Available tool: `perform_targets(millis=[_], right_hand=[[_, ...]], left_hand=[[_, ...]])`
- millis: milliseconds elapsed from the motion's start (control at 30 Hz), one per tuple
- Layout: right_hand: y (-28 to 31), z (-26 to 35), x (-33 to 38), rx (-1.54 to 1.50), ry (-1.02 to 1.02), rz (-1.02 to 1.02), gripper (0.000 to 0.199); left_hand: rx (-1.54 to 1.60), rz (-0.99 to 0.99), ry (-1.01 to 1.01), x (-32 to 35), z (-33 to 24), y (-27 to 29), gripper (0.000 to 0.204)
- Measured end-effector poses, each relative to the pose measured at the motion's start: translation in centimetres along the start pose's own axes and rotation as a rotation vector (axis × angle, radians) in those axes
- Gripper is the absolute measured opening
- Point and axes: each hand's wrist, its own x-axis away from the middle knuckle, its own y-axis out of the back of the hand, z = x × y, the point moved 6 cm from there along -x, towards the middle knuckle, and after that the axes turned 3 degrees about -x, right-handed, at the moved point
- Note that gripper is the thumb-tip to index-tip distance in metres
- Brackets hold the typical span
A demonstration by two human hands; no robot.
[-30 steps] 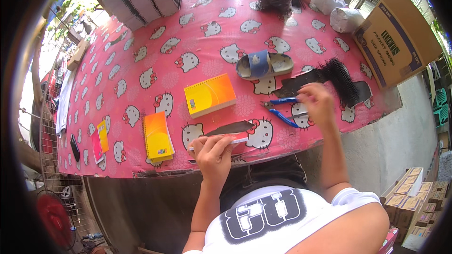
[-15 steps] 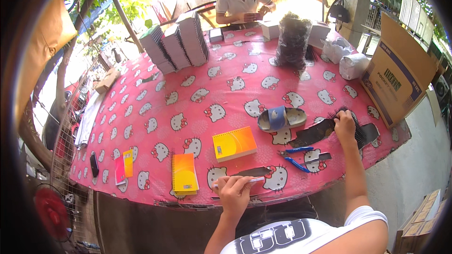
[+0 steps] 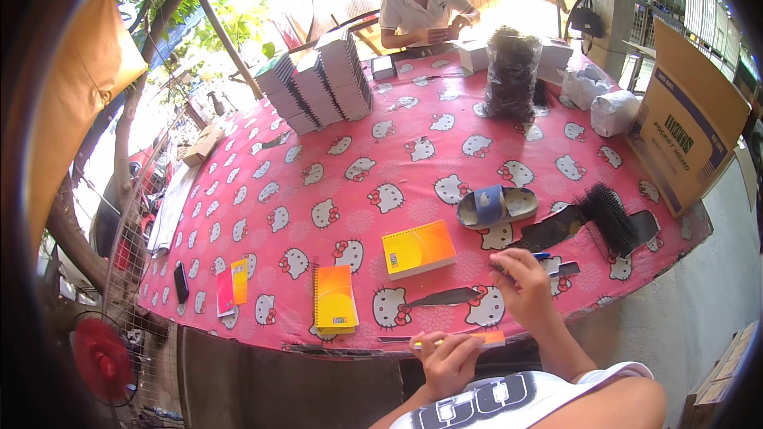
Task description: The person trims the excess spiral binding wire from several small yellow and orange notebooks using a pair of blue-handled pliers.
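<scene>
My left hand is closed round a small notepad with an orange and yellow cover, held edge-on at the table's front edge. Just above it, my right hand pinches a thin black binding coil, mostly covered by the fingers. A bristly heap of black coils lies on dark strips to the right. Behind my right hand, only a blue handle of the pliers shows. A stack of yellow-orange spiral notepads and a smaller pile of notepads lie left of my hands.
A blue slide sandal rests beyond the pliers. Tall stacks of notepads, a plastic bag of black coils and an open carton stand farther off. A person sits across the pink table. A phone lies at left.
My right hand has left the coil heap and come leftward, close to my left hand, with a coil in its fingers. The notepad stays in my left hand. The whole view has shifted slightly.
</scene>
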Motion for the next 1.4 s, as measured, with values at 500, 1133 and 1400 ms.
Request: perform_targets(millis=[500, 1133, 1400], right_hand=[[-3.3, -0.4, 2.2, -0.222, -0.172, 0.380, 0.021], [-4.1, -2.3, 2.1, -0.244, -0.162, 0.674, 0.024], [-3.1, -1.5, 2.0, -0.133, -0.111, 0.578, 0.033]], left_hand=[[-0.073, 0.039, 0.084, -3.3, 3.6, 0.6, 0.022], [-0.068, -0.016, 0.131, -3.4, 5.1, -0.5, 0.016], [-0.068, -0.019, 0.149, -3.7, 4.6, -0.4, 0.020]])
